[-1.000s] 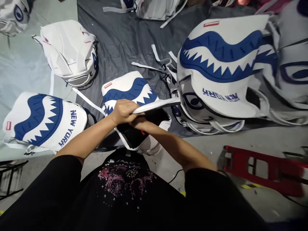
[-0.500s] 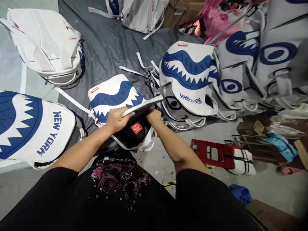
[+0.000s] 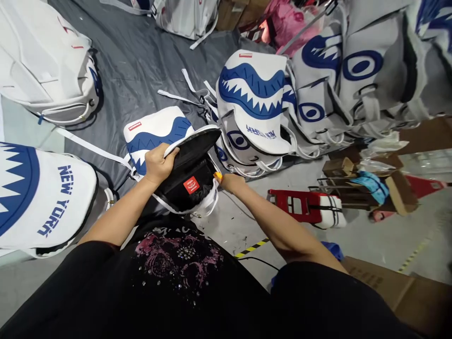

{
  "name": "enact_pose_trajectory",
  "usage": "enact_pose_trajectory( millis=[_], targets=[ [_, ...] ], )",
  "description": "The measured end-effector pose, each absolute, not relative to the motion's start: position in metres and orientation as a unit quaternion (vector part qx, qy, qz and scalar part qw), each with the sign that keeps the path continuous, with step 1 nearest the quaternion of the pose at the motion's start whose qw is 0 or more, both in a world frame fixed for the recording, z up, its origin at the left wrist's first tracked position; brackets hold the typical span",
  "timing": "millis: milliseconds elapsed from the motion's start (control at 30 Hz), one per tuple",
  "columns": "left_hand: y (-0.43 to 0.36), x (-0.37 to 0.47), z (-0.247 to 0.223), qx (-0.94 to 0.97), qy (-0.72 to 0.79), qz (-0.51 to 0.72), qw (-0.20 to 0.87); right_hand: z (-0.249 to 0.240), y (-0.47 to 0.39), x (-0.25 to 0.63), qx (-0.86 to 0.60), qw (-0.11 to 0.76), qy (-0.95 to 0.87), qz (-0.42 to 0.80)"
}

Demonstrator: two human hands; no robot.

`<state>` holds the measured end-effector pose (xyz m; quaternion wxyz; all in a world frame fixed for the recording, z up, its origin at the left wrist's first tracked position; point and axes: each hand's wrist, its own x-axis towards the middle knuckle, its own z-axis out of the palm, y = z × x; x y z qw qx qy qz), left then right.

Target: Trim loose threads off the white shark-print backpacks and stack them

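A white backpack (image 3: 158,121) with a blue shark-mouth print lies in front of me, its top flap lifted. The black lining and a red label (image 3: 191,185) show inside. My left hand (image 3: 160,164) is closed on the flap's edge, thumb on top. At the right side of the opening, my right hand (image 3: 231,182) is closed around a small orange object (image 3: 218,176), of which only a bit shows. That object is close to the bag's white rim; whether it touches is unclear.
A white backpack marked NEW YORK (image 3: 58,197) lies at left, another (image 3: 38,61) behind it. Several shark-print backpacks (image 3: 252,94) stand in a row at right. A grey sheet (image 3: 130,56) lies under the bags. A red cart (image 3: 294,205) and cardboard boxes (image 3: 384,282) are on the floor.
The flap has been raised wider, showing more lining. My right hand has come out from under the flap to the opening's right edge, and the orange object now shows. The view has shifted right.
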<state>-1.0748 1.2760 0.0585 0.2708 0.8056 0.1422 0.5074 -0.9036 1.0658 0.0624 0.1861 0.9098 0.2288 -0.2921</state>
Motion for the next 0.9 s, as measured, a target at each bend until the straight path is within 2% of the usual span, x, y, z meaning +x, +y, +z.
enact_pose_trajectory(
  millis=[133,267,433,733,900],
  targets=[
    [1.275,-1.071,0.061,0.807,0.139,0.514,0.255,0.070,1.061,-0.908,0.861,0.213,0.235,-0.399],
    [1.275,-1.069,0.059,0.800,0.144,0.522,0.259,0.076,1.050,-0.929,0.825,0.177,0.263,-0.468],
    [1.274,-1.069,0.061,0.810,0.142,0.498,0.276,0.065,1.044,-0.943,0.883,0.177,0.240,-0.362],
    [1.279,-1.068,0.063,0.816,0.142,0.487,0.277,0.064,1.035,-0.949,0.878,0.115,0.227,-0.404],
    [1.279,-1.068,0.066,0.817,0.138,0.485,0.279,0.064,1.023,-0.965,0.918,0.086,0.216,-0.321]
  ],
)
